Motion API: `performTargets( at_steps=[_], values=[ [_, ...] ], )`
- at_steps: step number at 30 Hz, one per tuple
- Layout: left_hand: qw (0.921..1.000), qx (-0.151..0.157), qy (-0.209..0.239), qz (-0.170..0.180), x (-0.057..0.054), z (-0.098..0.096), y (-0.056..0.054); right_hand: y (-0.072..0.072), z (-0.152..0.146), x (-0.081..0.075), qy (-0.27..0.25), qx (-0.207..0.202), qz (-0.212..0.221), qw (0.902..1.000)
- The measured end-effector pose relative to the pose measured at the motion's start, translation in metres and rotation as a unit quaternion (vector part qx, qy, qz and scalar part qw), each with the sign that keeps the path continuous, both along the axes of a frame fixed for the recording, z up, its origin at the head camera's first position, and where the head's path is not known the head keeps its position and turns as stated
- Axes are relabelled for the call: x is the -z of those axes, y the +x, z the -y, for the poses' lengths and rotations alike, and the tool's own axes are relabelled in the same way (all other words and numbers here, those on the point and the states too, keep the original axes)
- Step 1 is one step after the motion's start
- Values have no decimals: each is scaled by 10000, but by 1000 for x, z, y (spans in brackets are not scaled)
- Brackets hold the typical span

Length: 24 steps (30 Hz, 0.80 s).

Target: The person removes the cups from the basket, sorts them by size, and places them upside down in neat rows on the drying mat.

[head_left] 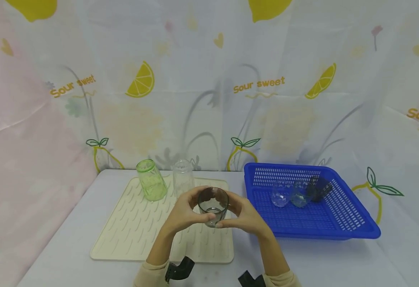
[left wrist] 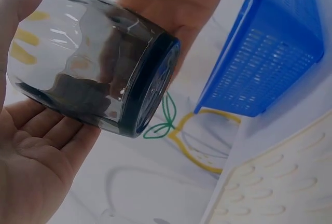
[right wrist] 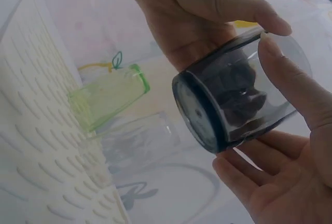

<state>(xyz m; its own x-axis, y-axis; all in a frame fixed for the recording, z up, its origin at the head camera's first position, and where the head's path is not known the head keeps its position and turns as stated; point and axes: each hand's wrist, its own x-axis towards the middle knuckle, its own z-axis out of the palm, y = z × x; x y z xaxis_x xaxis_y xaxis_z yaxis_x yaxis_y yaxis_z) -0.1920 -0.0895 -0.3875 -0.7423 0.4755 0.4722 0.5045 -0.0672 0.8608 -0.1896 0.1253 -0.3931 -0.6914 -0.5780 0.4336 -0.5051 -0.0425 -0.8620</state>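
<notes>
Both hands hold a smoky grey drinking glass [head_left: 212, 205] above the right part of a cream drying mat [head_left: 123, 235]. My left hand [head_left: 186, 211] grips its left side and my right hand [head_left: 244, 214] its right, thumbs at the front and fingers behind. In the left wrist view the glass [left wrist: 88, 58] shows a thick dark base, and the right wrist view shows the same glass [right wrist: 238, 89] between the fingers. A green glass [head_left: 152, 181] and a clear glass [head_left: 183, 177] stand at the mat's back.
To the right is a blue plastic basket [head_left: 285, 229] with perforated walls. Inside lie a clear glass [head_left: 281, 194], another clear glass [head_left: 300, 194] and a dark glass [head_left: 319, 189]. A lemon-print curtain [head_left: 202, 119] hangs behind the white table [head_left: 69, 251].
</notes>
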Motion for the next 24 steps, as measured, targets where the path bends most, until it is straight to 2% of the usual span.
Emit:
performTargets(
  at_steps=[7, 12, 17, 24],
  values=[
    [9999, -59, 125, -39, -6, -3, 0, 1, 7, 16, -252, -141, 398, 9988],
    [9994, 31, 323, -117, -7, -5, -1, 3, 11, 24, -376, -141, 665, 9970],
    [9993, 189, 322, 27, -7, -4, 0, 5, 10, 27, -562, -83, 1033, 9930],
    [9989, 334, 256, 215, -4, 4, 2, 6, 4, 34, -1105, -309, 1324, 9845]
  ],
)
